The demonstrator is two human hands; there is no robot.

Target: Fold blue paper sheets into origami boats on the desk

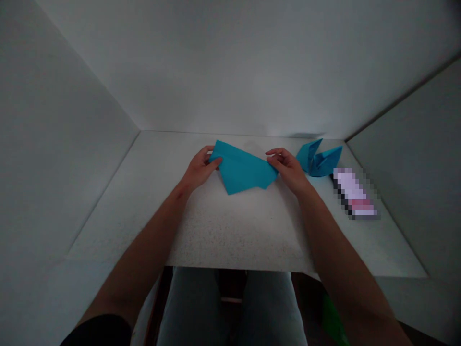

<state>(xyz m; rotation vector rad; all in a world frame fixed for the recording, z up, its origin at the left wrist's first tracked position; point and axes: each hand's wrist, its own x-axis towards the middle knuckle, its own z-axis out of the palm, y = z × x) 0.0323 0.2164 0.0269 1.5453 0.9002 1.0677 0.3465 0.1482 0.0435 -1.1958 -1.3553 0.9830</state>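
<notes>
A partly folded sheet of blue paper (242,166) lies on the white table (230,226) in front of me. My left hand (200,168) pinches its left corner, thumb on top and fingers curled behind. My right hand (288,168) grips the paper's right corner in the same way. The paper forms a wide triangular shape with its point towards me.
A finished blue paper figure (319,157) stands to the right of my right hand. Beside it lies a blurred, pixelated flat object (355,193). White walls close the table on the left, back and right. My legs show below the table's front edge.
</notes>
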